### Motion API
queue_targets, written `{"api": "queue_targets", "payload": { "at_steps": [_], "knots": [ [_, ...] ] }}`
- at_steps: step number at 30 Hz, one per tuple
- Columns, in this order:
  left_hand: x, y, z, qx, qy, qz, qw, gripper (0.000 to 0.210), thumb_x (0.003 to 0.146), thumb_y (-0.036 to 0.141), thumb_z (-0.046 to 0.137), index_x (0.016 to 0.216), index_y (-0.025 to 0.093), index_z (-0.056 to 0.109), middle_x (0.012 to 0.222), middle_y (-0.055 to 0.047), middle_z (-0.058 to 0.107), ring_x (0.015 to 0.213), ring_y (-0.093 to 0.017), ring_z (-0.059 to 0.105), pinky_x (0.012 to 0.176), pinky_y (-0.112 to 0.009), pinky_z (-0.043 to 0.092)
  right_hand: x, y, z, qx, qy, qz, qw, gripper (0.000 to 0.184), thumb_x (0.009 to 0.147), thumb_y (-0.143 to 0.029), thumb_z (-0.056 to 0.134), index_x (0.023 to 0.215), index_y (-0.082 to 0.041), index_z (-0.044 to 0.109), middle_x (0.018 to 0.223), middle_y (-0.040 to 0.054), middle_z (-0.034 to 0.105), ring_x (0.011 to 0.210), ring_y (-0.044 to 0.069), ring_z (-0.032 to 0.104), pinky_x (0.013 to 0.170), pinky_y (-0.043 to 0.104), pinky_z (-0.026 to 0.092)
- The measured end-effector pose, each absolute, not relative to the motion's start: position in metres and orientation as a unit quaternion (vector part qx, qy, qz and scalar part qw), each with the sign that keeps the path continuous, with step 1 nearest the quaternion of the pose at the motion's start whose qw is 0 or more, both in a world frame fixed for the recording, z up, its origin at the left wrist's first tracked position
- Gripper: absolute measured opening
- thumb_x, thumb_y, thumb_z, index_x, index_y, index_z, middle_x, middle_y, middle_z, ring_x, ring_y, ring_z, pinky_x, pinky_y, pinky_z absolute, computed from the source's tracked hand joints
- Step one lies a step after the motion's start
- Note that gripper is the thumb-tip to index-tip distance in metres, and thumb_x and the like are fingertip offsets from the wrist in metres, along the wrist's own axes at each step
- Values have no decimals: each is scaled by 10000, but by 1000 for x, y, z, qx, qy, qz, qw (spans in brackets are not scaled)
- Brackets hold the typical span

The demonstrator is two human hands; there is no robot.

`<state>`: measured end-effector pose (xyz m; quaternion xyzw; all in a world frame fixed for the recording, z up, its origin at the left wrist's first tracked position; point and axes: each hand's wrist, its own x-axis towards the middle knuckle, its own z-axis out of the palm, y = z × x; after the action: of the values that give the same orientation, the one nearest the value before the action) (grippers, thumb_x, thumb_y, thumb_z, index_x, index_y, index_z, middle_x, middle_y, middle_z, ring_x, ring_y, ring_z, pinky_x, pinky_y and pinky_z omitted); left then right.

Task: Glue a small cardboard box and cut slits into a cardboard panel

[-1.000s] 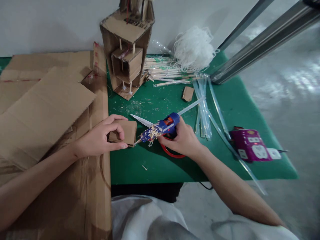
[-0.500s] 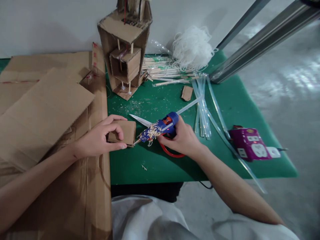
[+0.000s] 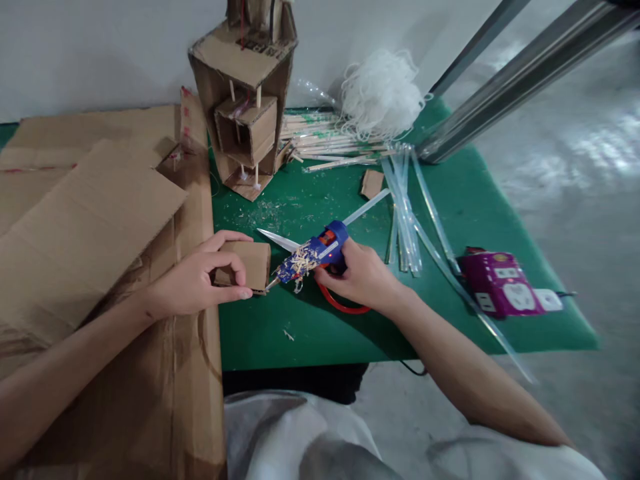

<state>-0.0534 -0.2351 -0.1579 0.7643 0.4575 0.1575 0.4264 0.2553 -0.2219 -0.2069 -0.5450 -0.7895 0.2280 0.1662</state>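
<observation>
My left hand (image 3: 210, 273) grips a small square cardboard piece (image 3: 256, 261) by its edges, fingers at the far side and thumb at the near side. In my right hand (image 3: 363, 273) is a blue hot glue gun (image 3: 313, 259), coated with wood shavings near the front, with a clear glue stick (image 3: 367, 205) out of its back. Its nozzle is at the cardboard's near right corner; whether it touches I cannot tell. Under the glue gun lie scissors (image 3: 277, 240) with red handles, partly hidden by it and my right hand.
A cardboard structure with wooden sticks (image 3: 265, 130) stands at the back. Behind are bundled sticks (image 3: 330, 143) and white string (image 3: 383, 97). Clear glue sticks (image 3: 406, 227), a cardboard scrap (image 3: 371, 184) and a purple power strip (image 3: 500, 283) lie right. Cardboard sheets (image 3: 90, 233) cover the left.
The glue gun and my right hand have shifted very slightly left, with the nozzle still by the cardboard's corner. My left hand keeps its grip. The whole view has shifted a little.
</observation>
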Motion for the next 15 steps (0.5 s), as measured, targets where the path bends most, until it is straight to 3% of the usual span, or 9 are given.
{"api": "queue_targets", "payload": {
  "at_steps": [9,15],
  "knots": [
    [-54,-235,-158,766,457,157,424,289,861,457,777,774,200,677,1421,-87,515,1434,-299,480,1157,-428,456,256,-221,-207,-536,-793,237,167,274,824,-417,607,992,-211,542,628,-2,591,511,170,512,514,285,350],
    [-54,-235,-157,763,463,152,425,294,859,465,774,778,201,674,1424,-85,513,1418,-302,494,1148,-424,466,257,-221,-208,-533,-792,239,178,213,827,-407,600,891,-238,487,618,-11,562,500,159,495,514,287,345]
  ]
}}
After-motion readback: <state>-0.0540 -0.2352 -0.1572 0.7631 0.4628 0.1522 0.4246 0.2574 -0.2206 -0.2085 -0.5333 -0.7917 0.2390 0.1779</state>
